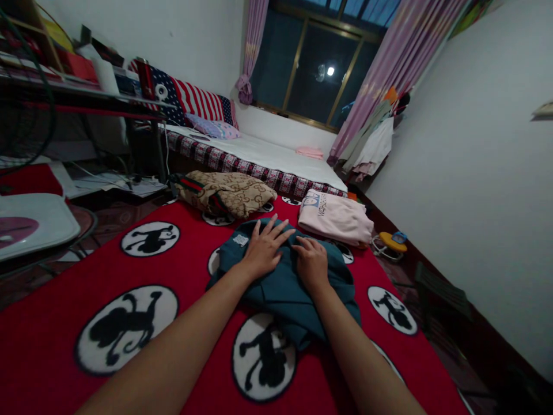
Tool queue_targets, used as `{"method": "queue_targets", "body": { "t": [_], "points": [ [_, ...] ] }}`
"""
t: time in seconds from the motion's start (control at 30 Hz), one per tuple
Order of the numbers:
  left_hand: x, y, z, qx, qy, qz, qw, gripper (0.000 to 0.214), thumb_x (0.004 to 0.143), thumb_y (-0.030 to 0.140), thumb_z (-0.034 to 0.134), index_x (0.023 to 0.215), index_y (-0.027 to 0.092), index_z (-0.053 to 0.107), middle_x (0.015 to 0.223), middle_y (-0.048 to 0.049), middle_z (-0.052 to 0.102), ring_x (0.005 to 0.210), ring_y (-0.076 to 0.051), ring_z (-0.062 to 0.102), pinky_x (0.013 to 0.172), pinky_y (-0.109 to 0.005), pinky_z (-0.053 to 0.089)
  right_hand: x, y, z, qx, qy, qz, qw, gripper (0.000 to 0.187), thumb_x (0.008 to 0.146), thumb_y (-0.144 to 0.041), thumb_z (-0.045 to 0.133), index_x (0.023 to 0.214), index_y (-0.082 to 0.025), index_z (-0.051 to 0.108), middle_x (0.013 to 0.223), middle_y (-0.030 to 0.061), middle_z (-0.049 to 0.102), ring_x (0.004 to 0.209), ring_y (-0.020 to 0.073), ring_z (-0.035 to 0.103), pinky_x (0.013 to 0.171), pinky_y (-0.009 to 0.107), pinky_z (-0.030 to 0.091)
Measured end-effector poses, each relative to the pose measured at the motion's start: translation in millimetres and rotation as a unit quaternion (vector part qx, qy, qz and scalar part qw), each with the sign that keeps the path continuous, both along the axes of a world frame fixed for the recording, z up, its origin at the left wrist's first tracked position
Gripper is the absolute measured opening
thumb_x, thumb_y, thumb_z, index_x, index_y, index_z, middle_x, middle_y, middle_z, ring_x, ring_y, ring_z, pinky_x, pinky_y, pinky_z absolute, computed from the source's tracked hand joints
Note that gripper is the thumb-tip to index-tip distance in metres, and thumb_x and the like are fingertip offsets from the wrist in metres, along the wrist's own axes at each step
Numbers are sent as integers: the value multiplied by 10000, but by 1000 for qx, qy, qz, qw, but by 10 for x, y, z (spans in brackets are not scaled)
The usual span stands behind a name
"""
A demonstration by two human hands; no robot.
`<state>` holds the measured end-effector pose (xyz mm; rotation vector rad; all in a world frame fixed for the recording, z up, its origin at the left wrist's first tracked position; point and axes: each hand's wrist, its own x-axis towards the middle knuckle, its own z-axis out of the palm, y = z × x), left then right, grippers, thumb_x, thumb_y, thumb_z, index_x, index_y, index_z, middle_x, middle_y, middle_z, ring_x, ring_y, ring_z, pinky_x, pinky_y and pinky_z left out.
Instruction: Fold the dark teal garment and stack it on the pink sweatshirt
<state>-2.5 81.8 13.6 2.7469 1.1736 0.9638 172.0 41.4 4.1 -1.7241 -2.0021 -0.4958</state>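
Note:
A dark teal garment (280, 288) lies bunched on a red blanket (190, 271) printed with black-and-white round figures. My left hand (264, 246) rests flat on the garment's upper part, fingers spread, beside a small pale label (241, 240). My right hand (311, 262) presses on the cloth just to the right, fingers curled down into a fold; whether it pinches the cloth I cannot tell. Both forearms reach in from the bottom edge.
A folded pink garment (334, 218) lies to the far right of the teal one, a tan patterned garment (224, 193) to the far left. Behind stand a bed (276, 158), a cluttered desk (86, 95), a window, and hanging clothes (374, 144). A yellow toy (391, 242) sits on the floor.

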Motion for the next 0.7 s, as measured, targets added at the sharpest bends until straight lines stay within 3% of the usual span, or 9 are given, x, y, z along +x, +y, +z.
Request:
{"method": "queue_targets", "body": {
  "t": [0.07,0.17,0.3,0.4,0.57,0.7],
  "points": [
    [24,-14,-38,-34,45,-2,998,628,879,225,491,1477,314,321,1573,7,280,1479,-260,112,1147,-647,98,-6,-20,24,5,8,-1,1000,311,856,-86,504,1002,-233,735,1264,31,648,1180,240,526,1000,407,362],
    [31,21,-112,-116,62,47,990,592,914,326,445,1488,285,306,1566,-15,291,1475,-257,135,1146,-642,112,101,-85,95,26,21,-24,999,299,863,-135,524,1073,-240,708,1313,49,611,1223,241,498,1044,424,327],
    [53,67,-175,-145,52,92,984,580,913,367,425,1478,273,339,1561,-17,299,1464,-255,188,1157,-621,102,531,-201,113,23,68,-96,993,309,889,-318,536,1135,-207,686,1330,119,586,1231,296,489,1035,492,327],
    [84,70,-191,-151,50,110,981,580,911,371,414,1475,252,351,1558,-22,305,1457,-271,207,1150,-632,114,921,-324,47,35,186,-134,973,377,891,-422,495,1037,-147,707,1185,167,653,1101,286,574,953,455,410],
    [100,75,-205,-155,59,122,979,578,915,378,393,1476,245,352,1560,-18,300,1456,-270,207,1149,-620,141,1206,-609,-28,104,351,-81,927,416,837,-540,526,837,-155,686,903,109,687,882,232,623,808,365,473],
    [91,90,-220,-148,66,121,979,582,917,382,391,1481,251,342,1562,-13,295,1456,-267,206,1151,-607,156,1159,-755,-20,0,350,-50,936,354,749,-490,666,893,-167,686,881,73,702,786,202,634,752,333,483]
  ]
}}
